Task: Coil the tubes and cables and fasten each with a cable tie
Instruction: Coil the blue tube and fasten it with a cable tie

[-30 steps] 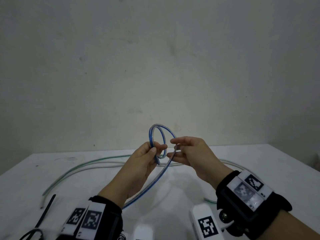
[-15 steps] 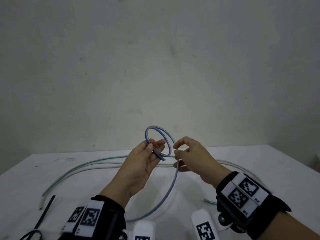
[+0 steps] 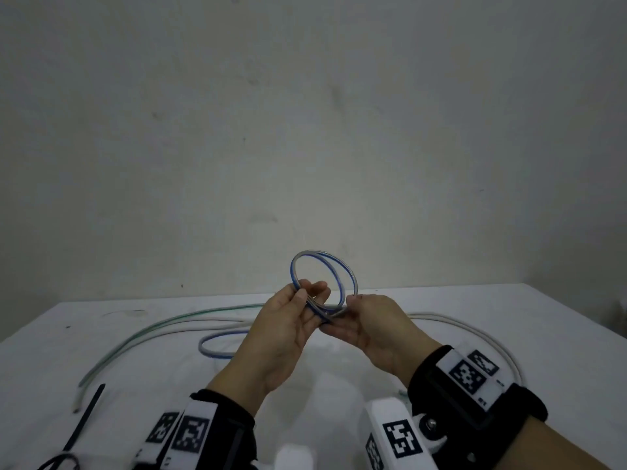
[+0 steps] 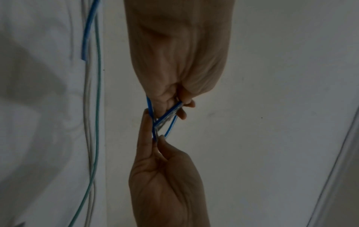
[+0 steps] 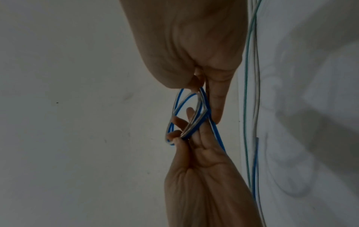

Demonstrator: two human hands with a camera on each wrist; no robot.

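Above the white table (image 3: 529,320) I hold a clear tube with a blue stripe, wound into a small coil (image 3: 324,266) of about two loops. My left hand (image 3: 310,293) pinches the coil's lower left side between thumb and fingers. At the coil's lower right, my right hand (image 3: 339,315) pinches the strands against the left fingers. The left wrist view shows the strands (image 4: 168,117) crossing between both hands' fingertips. The right wrist view shows the loops (image 5: 186,113) spread between the hands. The tube's loose tail (image 3: 217,349) curves on the table behind my left hand.
A green-striped tube (image 3: 169,325) and a white cable (image 3: 475,332) lie in long arcs across the back of the table. A black cable tie (image 3: 86,418) lies at the front left, with a black loop (image 3: 57,464) at the bottom-left corner. A bare wall stands behind the table.
My right hand has brought another turn of the tube up to the left hand, so the coil is fuller. The hanging tail has swung left and now lies curved on the table.
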